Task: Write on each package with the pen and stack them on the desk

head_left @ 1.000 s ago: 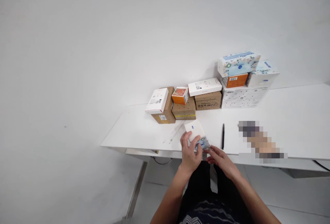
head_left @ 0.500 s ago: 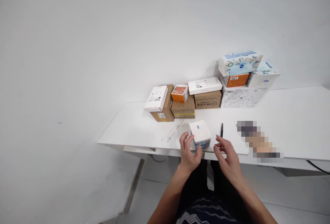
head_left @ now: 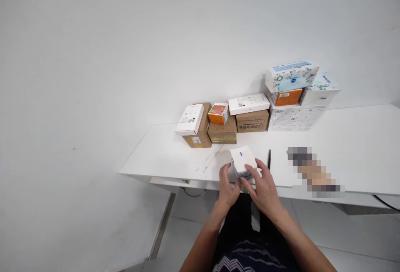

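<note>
A small white box (head_left: 243, 159) with a blue mark on top and a patterned side sits near the front edge of the white table (head_left: 343, 147). My left hand (head_left: 227, 188) curls against its left near corner. My right hand (head_left: 264, 186) rests on its right front side, fingers wrapped over the top edge. Both hands grip the box together. A black pen (head_left: 269, 159) lies just right of the box.
Several boxes line the back of the table: a white box leaning on a brown carton (head_left: 196, 126), an orange box on a carton (head_left: 218, 114), a flat white box (head_left: 248, 104), and stacked tissue boxes (head_left: 292, 76). A blurred patch (head_left: 314, 172) lies at the right.
A second ago both hands held the box at the table edge. They let go and spread apart, leaving the box on the table. Now both hands have closed on it again.
</note>
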`<state>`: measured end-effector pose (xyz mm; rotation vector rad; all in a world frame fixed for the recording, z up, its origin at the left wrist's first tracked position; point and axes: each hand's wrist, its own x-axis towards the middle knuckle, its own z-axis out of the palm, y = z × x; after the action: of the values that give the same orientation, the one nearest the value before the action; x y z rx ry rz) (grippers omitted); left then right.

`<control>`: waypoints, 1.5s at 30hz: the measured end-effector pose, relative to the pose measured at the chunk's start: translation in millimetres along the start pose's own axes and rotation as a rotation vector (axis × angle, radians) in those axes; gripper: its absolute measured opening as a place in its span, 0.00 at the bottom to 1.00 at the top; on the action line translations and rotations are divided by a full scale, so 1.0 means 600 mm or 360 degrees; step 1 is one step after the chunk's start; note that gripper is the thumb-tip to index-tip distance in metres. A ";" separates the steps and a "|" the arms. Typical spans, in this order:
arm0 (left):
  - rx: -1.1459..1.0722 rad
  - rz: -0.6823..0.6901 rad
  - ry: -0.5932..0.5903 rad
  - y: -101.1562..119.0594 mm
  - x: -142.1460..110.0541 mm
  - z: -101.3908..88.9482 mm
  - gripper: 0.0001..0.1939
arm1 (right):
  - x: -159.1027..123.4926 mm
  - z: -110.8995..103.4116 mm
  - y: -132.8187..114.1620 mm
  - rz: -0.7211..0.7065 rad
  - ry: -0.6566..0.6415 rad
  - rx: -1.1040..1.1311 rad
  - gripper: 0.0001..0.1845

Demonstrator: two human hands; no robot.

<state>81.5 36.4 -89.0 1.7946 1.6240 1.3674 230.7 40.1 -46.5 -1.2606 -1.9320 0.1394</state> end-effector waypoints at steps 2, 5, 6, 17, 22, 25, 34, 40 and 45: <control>-0.0014 -0.0115 -0.0114 -0.013 -0.006 0.004 0.30 | 0.004 0.002 -0.004 -0.0001 0.0043 -0.0040 0.21; 0.0024 -0.0086 -0.0217 -0.024 -0.008 0.006 0.31 | 0.013 0.012 -0.012 0.0026 0.0136 -0.0099 0.23; 0.0041 -0.0069 -0.0243 -0.026 -0.007 0.005 0.30 | 0.016 0.017 -0.014 0.0040 0.0168 -0.0122 0.24; -0.0148 -0.0333 -0.0292 -0.027 -0.004 -0.001 0.39 | 0.040 0.039 0.017 0.0614 0.0339 0.0296 0.23; -0.0518 -0.0423 -0.0276 -0.031 -0.010 -0.003 0.55 | 0.040 0.020 0.043 0.1453 0.0361 0.1218 0.23; -0.0702 -0.0448 -0.0209 -0.030 -0.010 -0.004 0.57 | 0.035 0.022 0.039 0.1715 0.0374 0.1929 0.21; -0.0821 -0.0294 0.0032 0.021 0.012 -0.031 0.50 | 0.019 0.040 0.015 0.2168 -0.0232 0.2648 0.19; -0.0472 -0.0158 0.0154 0.022 0.024 -0.041 0.35 | -0.017 0.051 0.021 0.2096 -0.0676 0.2381 0.24; -0.0073 0.0030 0.0080 0.030 0.040 -0.044 0.30 | -0.054 0.049 0.034 0.1805 -0.0527 0.1790 0.23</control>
<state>66.7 44.1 -52.6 1.7673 1.5913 1.4570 231.4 33.3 -94.2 -1.3207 -0.7732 1.7818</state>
